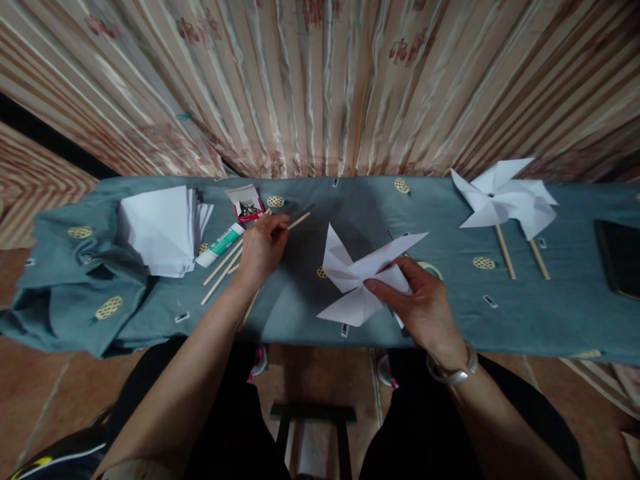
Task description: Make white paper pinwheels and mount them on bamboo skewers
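My right hand (427, 300) grips a white paper pinwheel (357, 283) near its middle, thumb on top and fingers behind the folded blades. It is held over the front middle of the cloth-covered table. My left hand (265, 245) is over several thin wooden sticks (220, 277), its fingers curled and pinched together. Whatever may be between those fingertips is hidden. One stick passes beneath this hand and shows beyond it. Just behind my left hand is a small open red-and-white box (249, 208) with shiny metal pieces. A white-and-green glue tube (220, 245) lies beside the sticks.
White paper sheets (155, 230) are stacked at the left. Two pinwheels on sticks (500, 193) lie at the back right. A dark flat object (620, 257) rests near the right edge. A roll of tape (430, 269) is partly hidden behind my right hand. Pleated curtains (320, 87) hang behind.
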{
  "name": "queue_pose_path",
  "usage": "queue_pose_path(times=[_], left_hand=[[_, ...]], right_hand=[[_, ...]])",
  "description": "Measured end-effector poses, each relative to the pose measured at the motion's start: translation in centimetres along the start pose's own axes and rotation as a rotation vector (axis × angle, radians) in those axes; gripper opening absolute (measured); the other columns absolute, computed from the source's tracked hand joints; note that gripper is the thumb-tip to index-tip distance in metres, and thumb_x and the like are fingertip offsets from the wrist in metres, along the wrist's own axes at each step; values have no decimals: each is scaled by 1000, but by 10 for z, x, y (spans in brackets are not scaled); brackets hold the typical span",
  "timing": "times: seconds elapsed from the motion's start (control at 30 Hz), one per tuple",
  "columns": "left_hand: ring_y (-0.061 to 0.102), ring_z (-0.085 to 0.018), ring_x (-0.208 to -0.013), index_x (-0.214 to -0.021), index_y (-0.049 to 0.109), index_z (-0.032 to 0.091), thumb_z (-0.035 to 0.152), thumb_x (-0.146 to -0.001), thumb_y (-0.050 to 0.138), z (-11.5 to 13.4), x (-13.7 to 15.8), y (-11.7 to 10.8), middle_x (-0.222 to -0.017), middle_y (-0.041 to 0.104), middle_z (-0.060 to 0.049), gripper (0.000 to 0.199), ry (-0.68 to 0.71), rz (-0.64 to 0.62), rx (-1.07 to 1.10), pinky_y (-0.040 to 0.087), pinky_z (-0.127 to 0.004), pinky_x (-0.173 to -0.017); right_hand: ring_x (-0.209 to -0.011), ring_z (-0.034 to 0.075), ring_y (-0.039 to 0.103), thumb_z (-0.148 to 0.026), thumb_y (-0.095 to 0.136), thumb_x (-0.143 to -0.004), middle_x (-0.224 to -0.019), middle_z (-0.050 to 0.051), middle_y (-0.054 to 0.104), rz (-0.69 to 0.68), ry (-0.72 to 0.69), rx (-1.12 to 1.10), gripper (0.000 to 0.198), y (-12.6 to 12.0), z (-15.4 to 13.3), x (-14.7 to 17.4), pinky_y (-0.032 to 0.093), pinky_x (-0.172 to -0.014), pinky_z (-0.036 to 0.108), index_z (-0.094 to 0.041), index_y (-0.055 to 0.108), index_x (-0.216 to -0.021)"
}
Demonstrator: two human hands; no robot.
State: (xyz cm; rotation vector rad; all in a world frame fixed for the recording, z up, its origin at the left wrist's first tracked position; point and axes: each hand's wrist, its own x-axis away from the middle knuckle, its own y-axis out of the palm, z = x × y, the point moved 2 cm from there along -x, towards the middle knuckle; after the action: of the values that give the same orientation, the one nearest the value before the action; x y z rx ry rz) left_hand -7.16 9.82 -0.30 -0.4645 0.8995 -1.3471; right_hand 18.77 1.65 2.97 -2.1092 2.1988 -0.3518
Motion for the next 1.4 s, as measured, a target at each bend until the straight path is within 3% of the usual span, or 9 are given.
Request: queue_pose_path(times=[0.27,0.4,0.57,0.73,1.0,1.2,1.3,1.4], left_hand=[[59,-12,-66,-102,74,15,27,-85,55,17,9,-5,-90,64,-5,28,-22,16,342,49,-25,-62],[53,-9,-54,-95,75,16,32,-77,65,29,22,-8,-76,63,-2,26,-198,-38,682,42,-22,-48],[56,-10,-56,-98,77,19,33,-69,75,42,47,-5,-78,71,-3,32,-511,-200,982,43,-22,-49],[56,-11,-56,-89,78,19,31,-65,79,50,59,1,-74,71,-4,27,-618,-315,1067,44,-23,-49],[53,-7,-52,-78,80,19,24,-56,84,63,60,7,-80,75,-5,23,-720,-499,1258,40,-19,-46],[53,-9,-47,-78,80,20,28,-58,86,68,68,11,-61,68,-2,22,-714,-640,1279,37,-20,-42],[57,-11,-51,-78,80,21,29,-60,85,72,72,9,-67,71,-3,20,-682,-709,1286,39,-21,-45],[60,-13,-57,-77,81,21,29,-63,81,74,73,8,-75,73,-3,15,-632,-692,1269,42,-22,-49]], right_hand=[[-70,16,67,-31,74,-77,-81,-1,72,29,-155,137,16,7,-6,14,53,-59,25,-22,65,-87],[-72,16,71,-27,69,-84,-89,0,76,39,-339,304,13,9,-15,30,57,-63,25,-24,66,-97],[-85,19,75,-16,59,-88,-98,2,77,17,-612,448,21,13,-27,44,60,-75,28,-25,63,-107],[-85,19,74,-13,57,-88,-94,3,77,-23,-689,481,35,14,-30,47,61,-74,29,-25,59,-120],[-90,21,73,-16,56,-87,-96,5,76,-175,-673,404,29,15,-34,50,61,-78,31,-21,61,-115],[-88,21,73,-10,58,-86,-95,6,75,-88,-705,415,33,16,-33,51,61,-77,31,-23,60,-116],[-89,22,73,-8,56,-86,-95,7,76,-69,-747,467,38,13,-35,51,61,-77,33,-22,56,-122],[-94,23,73,-6,56,-86,-99,6,76,-31,-784,533,46,9,-37,52,61,-79,34,-24,52,-128]])
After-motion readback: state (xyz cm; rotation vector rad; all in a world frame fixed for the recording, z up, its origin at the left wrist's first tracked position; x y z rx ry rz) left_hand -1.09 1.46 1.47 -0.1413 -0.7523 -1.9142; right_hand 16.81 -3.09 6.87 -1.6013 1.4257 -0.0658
